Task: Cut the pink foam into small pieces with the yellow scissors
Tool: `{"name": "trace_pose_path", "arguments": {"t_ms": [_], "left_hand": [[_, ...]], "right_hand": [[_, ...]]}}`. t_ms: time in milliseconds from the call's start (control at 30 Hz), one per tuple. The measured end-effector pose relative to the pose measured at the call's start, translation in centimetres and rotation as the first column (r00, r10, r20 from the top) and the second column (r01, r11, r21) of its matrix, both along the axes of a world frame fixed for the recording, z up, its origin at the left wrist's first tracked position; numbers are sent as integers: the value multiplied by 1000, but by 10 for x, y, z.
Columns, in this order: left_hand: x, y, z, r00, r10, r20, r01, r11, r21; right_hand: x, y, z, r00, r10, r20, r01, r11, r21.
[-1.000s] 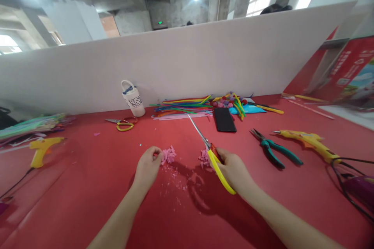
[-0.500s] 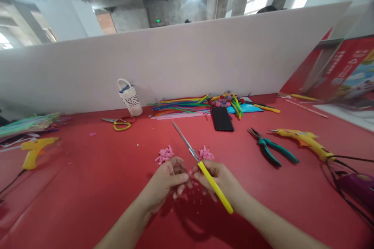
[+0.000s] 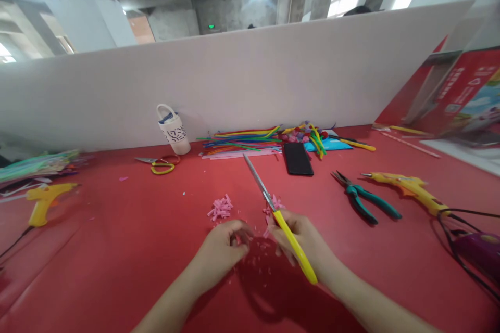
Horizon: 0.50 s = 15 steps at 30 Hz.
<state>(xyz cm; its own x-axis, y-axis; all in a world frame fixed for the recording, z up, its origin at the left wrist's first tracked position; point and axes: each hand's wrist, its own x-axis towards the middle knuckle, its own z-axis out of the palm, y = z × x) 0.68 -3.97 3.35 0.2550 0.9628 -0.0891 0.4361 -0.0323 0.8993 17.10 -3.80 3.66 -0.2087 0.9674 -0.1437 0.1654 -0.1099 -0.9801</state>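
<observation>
My right hand [image 3: 299, 239] is closed around the yellow handle of a pair of scissors [image 3: 295, 247]. The blades point up and away over the table, and look closed. Under them lies a small pile of pink snippets [image 3: 277, 202], close to the right fingertips. My left hand [image 3: 224, 247] hovers low over the table with loosely curled fingers, the thumb a little apart from the index finger, and no object visible in it. Just beyond it is a second pile of pink snippets [image 3: 221, 207]. Tiny pink scraps [image 3: 260, 260] are scattered between the hands.
On the red table [image 3: 128, 250] lie green-handled pliers [image 3: 363, 197], a yellow glue gun [image 3: 406, 187], another glue gun [image 3: 47, 200] and more scissors [image 3: 158, 165]. Coloured pipe cleaners [image 3: 242, 140], a black phone [image 3: 297, 158] and a white cup [image 3: 175, 132] stand near the white partition [image 3: 234, 83].
My hands have moved apart. The right hand has shifted slightly right with the scissors. The left fingers have loosened from their pinch, and pink pieces now show by the right fingertips.
</observation>
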Motion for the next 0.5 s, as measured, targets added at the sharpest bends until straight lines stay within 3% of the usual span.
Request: {"name": "trace_pose_path", "arguments": {"t_ms": [100,367,500], "left_hand": [[4,-1,3,999,32,-3,-32,996,83],[14,-6,-3,986,-12,168,23,998,-62],[12,-4,-5,951,62,302,-11,986,-166]], "right_hand": [[-3,-1,-5,1000,17,19,-18,1000,22],[-8,-6,-9,996,39,79,-47,994,98],[-3,-6,-6,993,49,111,-68,984,167]]}}
